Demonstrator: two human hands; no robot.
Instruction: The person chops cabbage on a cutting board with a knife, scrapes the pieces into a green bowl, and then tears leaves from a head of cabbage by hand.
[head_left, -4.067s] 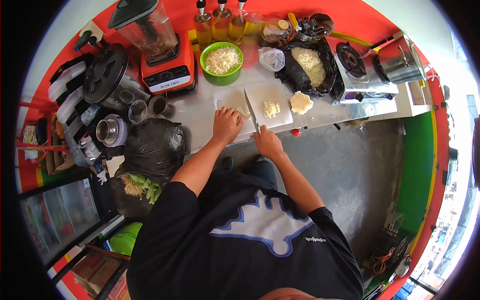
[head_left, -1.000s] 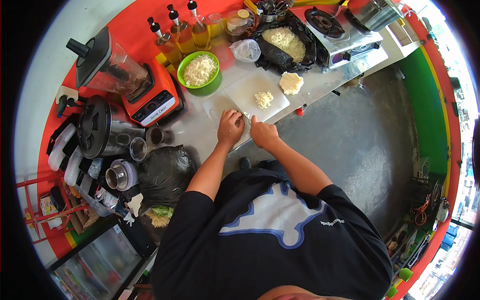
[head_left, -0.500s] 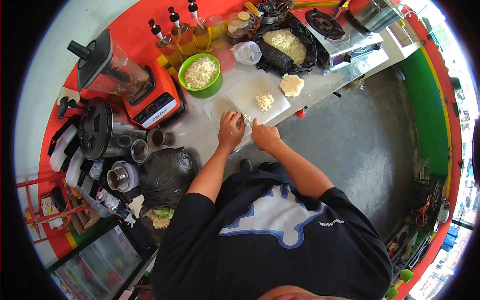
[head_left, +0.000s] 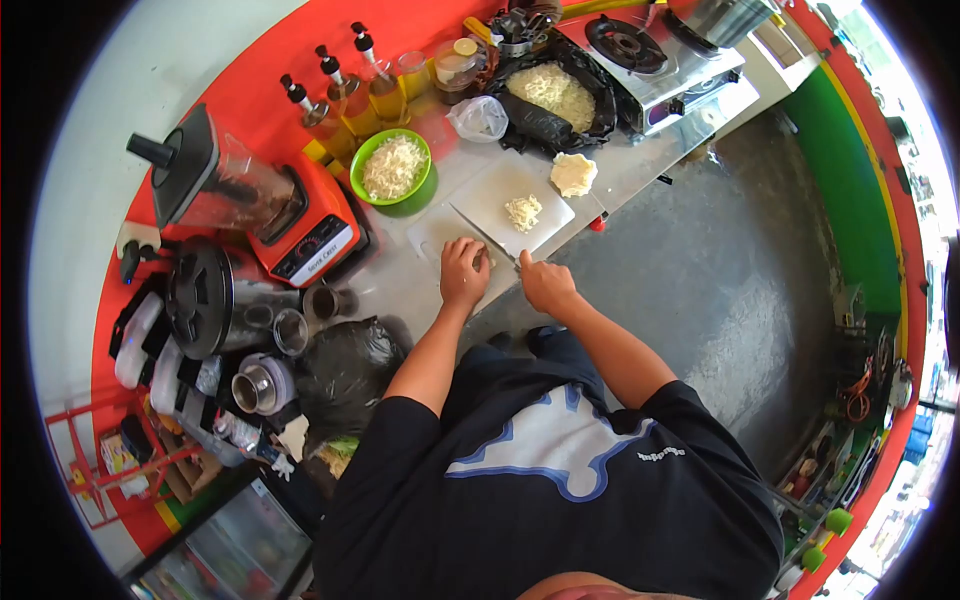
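Note:
My left hand point(head_left: 465, 272) rests at the near left side of the white cutting board point(head_left: 490, 190), its fingers curled over a small piece that they mostly cover. My right hand point(head_left: 547, 284) is closed on the handle of a knife point(head_left: 488, 238), whose thin blade points up and left across the board. A small heap of pale shreds point(head_left: 523, 212) lies on the board. Just beyond its right corner sits a pale, rough-edged chunk point(head_left: 573, 174). A green bowl point(head_left: 408, 200) behind the board holds more pale shreds.
A red blender point(head_left: 322, 225) and black plastic bag point(head_left: 350, 375) stand left. Oil bottles point(head_left: 350, 100) line the back. A shred-filled black bag point(head_left: 597, 110) and gas stove point(head_left: 665, 80) are at the right. The counter's front edge runs below the board.
The knife and my right hand have moved slightly right, away from my left hand, and more of the blade shows. The whole view has shifted and turned a little.

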